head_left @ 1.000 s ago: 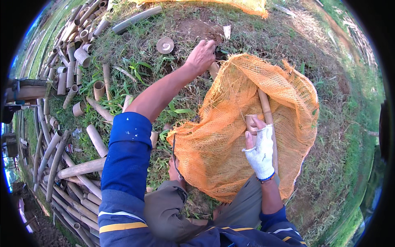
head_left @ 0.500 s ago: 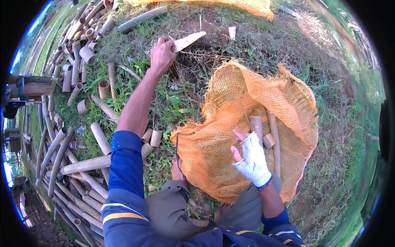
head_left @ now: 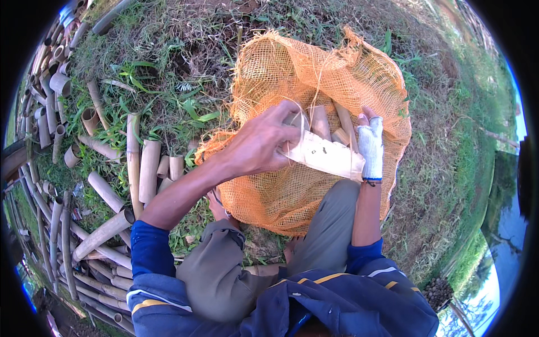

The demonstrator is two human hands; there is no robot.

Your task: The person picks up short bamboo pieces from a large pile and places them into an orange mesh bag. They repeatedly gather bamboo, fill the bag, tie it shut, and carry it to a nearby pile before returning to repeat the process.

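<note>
My bare left hand (head_left: 266, 137) grips the end of a pale, flat, tapering strip (head_left: 328, 154) with small dark marks. I cannot tell what it is made of. A thin cord loops around by the fingers. The strip lies across the front of an orange mesh sack (head_left: 264, 194), and its other end reaches my right hand (head_left: 370, 143). This hand wears a white fingerless glove; its fingers point away from me, stretched out, over the sack's right side. Between my hands, bamboo pieces (head_left: 320, 122) lie on the mesh, partly hidden behind the strip.
Cut bamboo tubes (head_left: 149, 171) stand and lie in the grass at my left. Longer bamboo poles (head_left: 104, 236) are piled farther left, and more short tubes (head_left: 60, 84) are heaped at the far left. My knee (head_left: 331, 210) is against the sack's near edge.
My left hand has brought the pale strip back from the far grass to above the sack. My right hand has turned edge-on beside the strip's end. The view has shifted.
</note>
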